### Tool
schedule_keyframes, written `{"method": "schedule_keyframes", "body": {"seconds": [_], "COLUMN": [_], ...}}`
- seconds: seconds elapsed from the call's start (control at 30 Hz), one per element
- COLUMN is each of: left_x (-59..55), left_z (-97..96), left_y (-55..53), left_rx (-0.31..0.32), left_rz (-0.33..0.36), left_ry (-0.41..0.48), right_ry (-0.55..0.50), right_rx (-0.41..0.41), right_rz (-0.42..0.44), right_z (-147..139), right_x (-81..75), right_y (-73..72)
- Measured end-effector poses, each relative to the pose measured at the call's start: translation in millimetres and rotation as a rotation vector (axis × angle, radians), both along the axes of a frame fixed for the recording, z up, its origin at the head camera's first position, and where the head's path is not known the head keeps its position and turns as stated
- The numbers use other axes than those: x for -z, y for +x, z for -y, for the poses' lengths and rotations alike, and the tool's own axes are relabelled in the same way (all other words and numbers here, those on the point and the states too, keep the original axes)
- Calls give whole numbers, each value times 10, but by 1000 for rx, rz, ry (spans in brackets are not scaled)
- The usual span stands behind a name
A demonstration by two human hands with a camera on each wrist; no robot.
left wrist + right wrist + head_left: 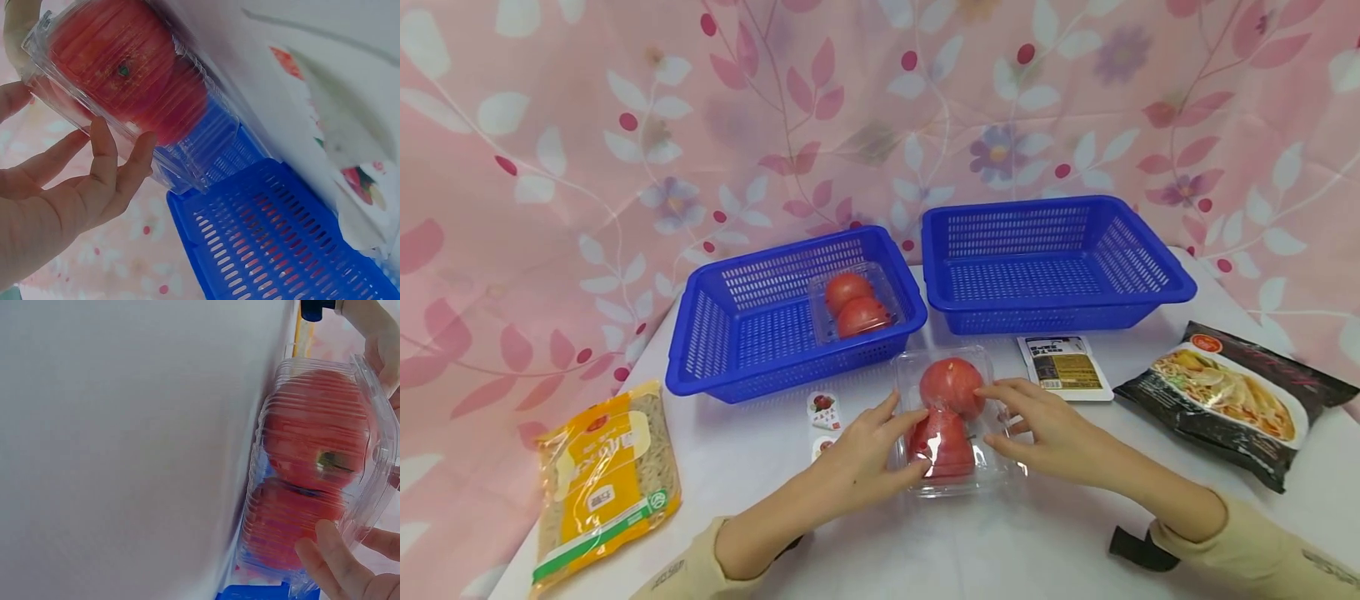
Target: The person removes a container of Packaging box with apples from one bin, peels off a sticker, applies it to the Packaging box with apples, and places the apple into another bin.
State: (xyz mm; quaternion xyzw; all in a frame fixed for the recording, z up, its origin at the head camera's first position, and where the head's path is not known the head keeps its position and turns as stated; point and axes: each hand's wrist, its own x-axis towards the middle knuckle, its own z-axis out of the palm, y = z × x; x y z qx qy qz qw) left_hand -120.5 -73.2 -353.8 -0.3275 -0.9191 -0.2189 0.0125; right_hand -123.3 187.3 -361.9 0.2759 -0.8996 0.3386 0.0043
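A clear plastic clamshell box [934,492] with two large red tomatoes [952,388] inside lies on the white table in front of me, its lid down. My left hand [865,450] holds the box's left edge, with some fingertips over the lid and others along the rim [125,128]. On the opposite edge my right hand [1045,425] pinches the rim, two fingertips [328,540] against the ribbed side wall. Beside the left hand lies a strip of fruit stickers [824,410], partly covered by that hand.
Behind are two blue baskets: the left basket [700,329] holds another box of two tomatoes [850,292], and the right basket [1060,312] stands beside it. A yellow bag [606,475] lies left. A flat pack [1066,367] and black noodle bag [1240,392] lie right.
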Motion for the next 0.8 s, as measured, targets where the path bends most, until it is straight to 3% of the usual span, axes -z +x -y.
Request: {"method": "schedule_keyframes", "body": {"seconds": [0.47,0.63,0.8], "left_x": [11,11,34], "left_z": [35,117,273], "left_y": [-72,-79,-118], "left_rx": [-10,-29,-73], "left_rz": [50,78,37], "left_ry": [-25,-33,-35], "right_ry": [41,121,120], "right_rx": [24,49,51], "right_rz": [13,-28,-83], "right_z": [-44,-68,-65], "right_x": [41,16,0], "right_y": [-39,-20,-16]}}
